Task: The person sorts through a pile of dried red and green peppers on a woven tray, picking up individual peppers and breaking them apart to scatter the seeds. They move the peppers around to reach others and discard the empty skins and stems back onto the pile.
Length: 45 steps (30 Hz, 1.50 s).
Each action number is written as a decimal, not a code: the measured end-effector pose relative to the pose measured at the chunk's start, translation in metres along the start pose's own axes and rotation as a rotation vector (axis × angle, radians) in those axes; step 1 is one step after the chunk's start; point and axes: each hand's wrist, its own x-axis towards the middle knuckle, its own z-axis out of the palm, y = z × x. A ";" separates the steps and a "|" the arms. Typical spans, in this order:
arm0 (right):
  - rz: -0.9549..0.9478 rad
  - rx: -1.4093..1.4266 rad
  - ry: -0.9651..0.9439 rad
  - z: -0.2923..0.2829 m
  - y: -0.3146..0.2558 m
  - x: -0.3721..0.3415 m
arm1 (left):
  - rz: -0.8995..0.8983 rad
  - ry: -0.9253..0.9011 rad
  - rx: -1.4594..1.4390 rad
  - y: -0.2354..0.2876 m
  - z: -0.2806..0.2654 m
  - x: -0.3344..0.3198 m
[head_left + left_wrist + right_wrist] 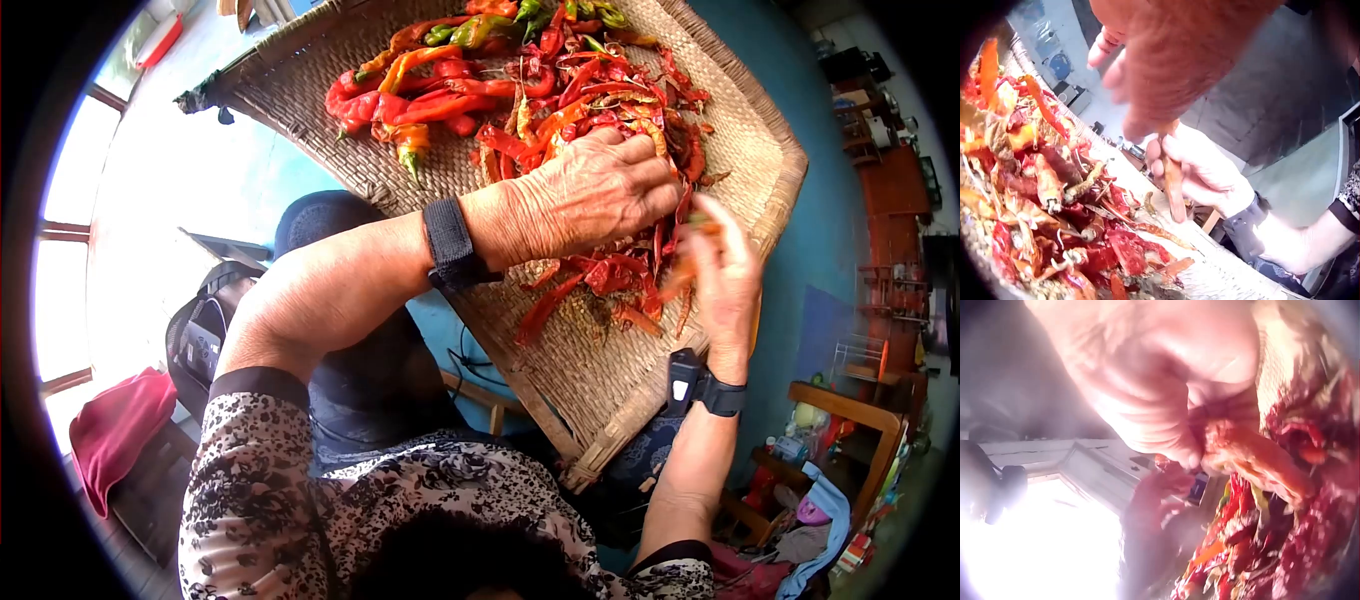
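My right hand (pixel 725 265) pinches an orange-red chili pepper (pixel 1174 181) between thumb and fingers at the right side of the pile. In the right wrist view the wrinkled chili sticks out from under the right thumb, and the right hand (pixel 1172 369) fills the top. Knuckles up, my left hand (pixel 610 185) is bent over the dried red chilies (pixel 610 275), close beside the right. Its fingertips are hidden in the head view. From the left wrist, the left hand (pixel 1172 56) overlaps the held chili's upper end; I cannot tell whether it grips anything.
The woven tray (pixel 520 290) slopes toward the lap, its thick rim (pixel 785 190) at the right. Plumper red peppers (pixel 440 95) and several green ones (pixel 490 30) lie at its far side. A wooden chair (pixel 850 420) with cloths stands right; a pink cloth (pixel 120 430) hangs left.
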 end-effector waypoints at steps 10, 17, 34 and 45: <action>0.152 -1.163 0.658 -0.106 0.060 -0.014 | -0.041 -0.329 0.183 -0.004 0.019 -0.016; -0.142 -0.322 0.173 -0.005 0.008 0.006 | -0.083 -0.104 -0.186 -0.006 0.021 -0.005; -0.183 -0.206 0.050 -0.011 0.024 0.005 | -0.506 -0.044 -0.849 -0.027 0.000 -0.001; -0.084 -1.120 0.676 -0.103 0.053 -0.011 | -0.698 -0.104 -1.492 -0.027 0.009 0.003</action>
